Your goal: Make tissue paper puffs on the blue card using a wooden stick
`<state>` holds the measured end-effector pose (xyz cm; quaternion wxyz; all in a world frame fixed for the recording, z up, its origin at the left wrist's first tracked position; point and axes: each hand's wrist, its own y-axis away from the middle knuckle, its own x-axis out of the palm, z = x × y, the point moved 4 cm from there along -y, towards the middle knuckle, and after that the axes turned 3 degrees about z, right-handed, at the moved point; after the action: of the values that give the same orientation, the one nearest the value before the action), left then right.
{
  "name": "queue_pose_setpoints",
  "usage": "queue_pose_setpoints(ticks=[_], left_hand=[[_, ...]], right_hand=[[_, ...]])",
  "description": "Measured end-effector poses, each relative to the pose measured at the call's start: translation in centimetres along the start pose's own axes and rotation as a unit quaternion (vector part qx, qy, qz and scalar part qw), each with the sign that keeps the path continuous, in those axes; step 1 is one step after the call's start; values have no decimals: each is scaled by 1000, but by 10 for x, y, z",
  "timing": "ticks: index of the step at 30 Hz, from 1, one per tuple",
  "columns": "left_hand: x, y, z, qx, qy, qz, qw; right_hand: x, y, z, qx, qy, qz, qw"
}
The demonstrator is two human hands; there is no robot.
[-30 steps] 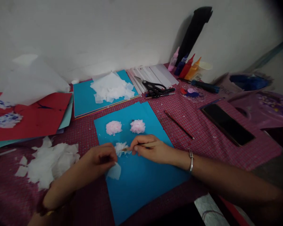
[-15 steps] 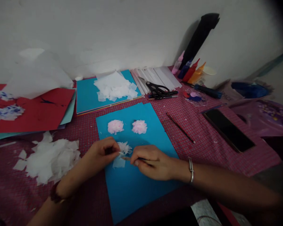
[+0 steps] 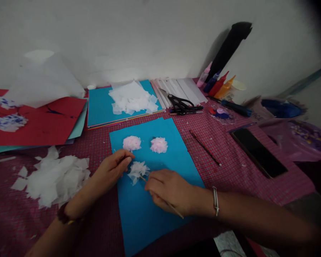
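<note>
My right hand (image 3: 168,192) grips a thin wooden stick (image 3: 176,210), whose tip presses into a small cluster of white tissue paper pieces (image 3: 139,168) on a blue paper sheet (image 3: 149,225). Just left of that cluster hovers my left hand (image 3: 116,166), thumb and forefinger slightly apart with nothing visible between them. Farther up the sheet are two fluffy pinkish tissue clusters, one on the left (image 3: 132,143) and one on the right (image 3: 159,145).
Loose tissue squares (image 3: 57,178) lie in a heap at left. Behind the sheet are more tissue squares (image 3: 135,100) and black scissors (image 3: 179,101). Rightward are a thin dark brush (image 3: 204,147), a phone (image 3: 258,151), paint bottles (image 3: 216,85) and a blotched paint palette (image 3: 221,113).
My left fingers have let go of the tissue piece and moved up and left. The stick's tip now pushes that piece into the white cluster, and the stick has tilted.
</note>
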<state>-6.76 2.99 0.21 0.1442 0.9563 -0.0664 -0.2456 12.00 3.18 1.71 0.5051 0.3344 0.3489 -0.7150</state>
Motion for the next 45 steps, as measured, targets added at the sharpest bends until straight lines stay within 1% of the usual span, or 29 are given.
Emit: queue_pose_setpoints(ticks=[3,6,9,12,15,18,20,22,23,25,27,30,31,32,33,34,35,37,40,42,45], left_hand=[[1,-1,1,5,0,12,1000],[2,-1,0,13,-3,11,1000],[1,-2,0,19,-4,8,1000],[1,-2,-1,17,11,-3,1000],[3,2,-7,33,32,-20,999],[2,7,-12,35,16,-42,998],[-4,12,-14,32,-7,-57,998],[-18,23,-13,28,-38,-80,996],[-29,31,-11,23,-55,-95,994],[-60,53,0,-2,-93,-133,987],[-101,78,20,-42,-132,-188,972],[-163,116,55,-118,-203,-287,929],[-179,126,66,-146,-226,-318,909],[-189,134,75,-170,-246,-338,892],[-196,139,82,-189,-265,-349,879],[-197,141,87,-200,-282,-352,870],[-195,140,90,-206,-297,-348,865],[-185,131,93,-204,-325,-333,861],[-173,116,94,-209,-358,-326,850],[-173,112,94,-224,-371,-328,840],[-178,118,85,-235,-377,-336,831]], right_hand=[[5,-2,5,-7,95,14,995],[11,-3,10,-12,158,15,987],[14,-3,12,-10,175,14,984],[15,-2,13,-8,170,24,985],[11,1,14,6,111,42,993],[4,6,7,66,-24,37,997],[-1,9,0,109,-114,26,987],[-4,12,-8,154,-187,19,970],[-5,13,-12,176,-214,14,961],[-6,15,-20,214,-259,-1,942],[-7,16,-28,237,-311,-18,920],[-8,14,-38,245,-414,-37,876],[-8,13,-39,243,-444,-43,861],[-9,13,-41,242,-469,-51,848],[-10,12,-42,243,-486,-59,837],[-10,12,-43,245,-498,-66,829],[-10,11,-43,248,-506,-73,823],[-9,11,-43,247,-515,-77,817],[-8,11,-43,233,-524,-78,816],[-9,11,-44,226,-529,-79,814],[-16,12,-44,215,-542,-83,808]])
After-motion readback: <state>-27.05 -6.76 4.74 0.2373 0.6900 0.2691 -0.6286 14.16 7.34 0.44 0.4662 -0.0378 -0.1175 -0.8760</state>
